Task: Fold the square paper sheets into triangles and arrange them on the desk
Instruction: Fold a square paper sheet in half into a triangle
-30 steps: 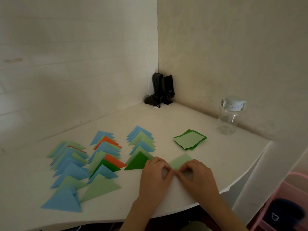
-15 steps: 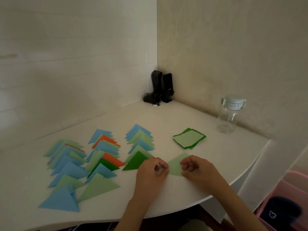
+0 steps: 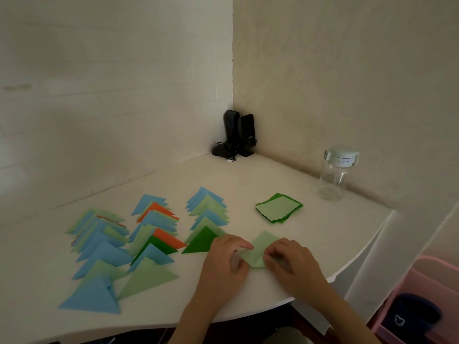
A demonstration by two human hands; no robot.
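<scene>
A light green paper sheet (image 3: pixel 261 248) lies on the white desk (image 3: pixel 248 184) near its front edge, partly folded. My left hand (image 3: pixel 227 259) pinches its left side with curled fingers. My right hand (image 3: pixel 289 259) holds down its right side, fingers curled over the paper. Behind them a small stack of green square sheets (image 3: pixel 279 207) lies flat. To the left, folded triangles (image 3: pixel 149 234) in blue, light green, dark green and orange lie in three overlapping rows; a dark green triangle (image 3: pixel 201 242) at the front of the right row touches my left hand.
Black speakers (image 3: pixel 238 135) stand in the wall corner. An empty clear bottle with a white lid (image 3: pixel 335 173) stands at the right wall. Past the desk's right edge is a pink bin (image 3: pixel 422 306) holding something dark.
My hands moved apart along the light green sheet, then came closer again on the paper. The view shifted slightly.
</scene>
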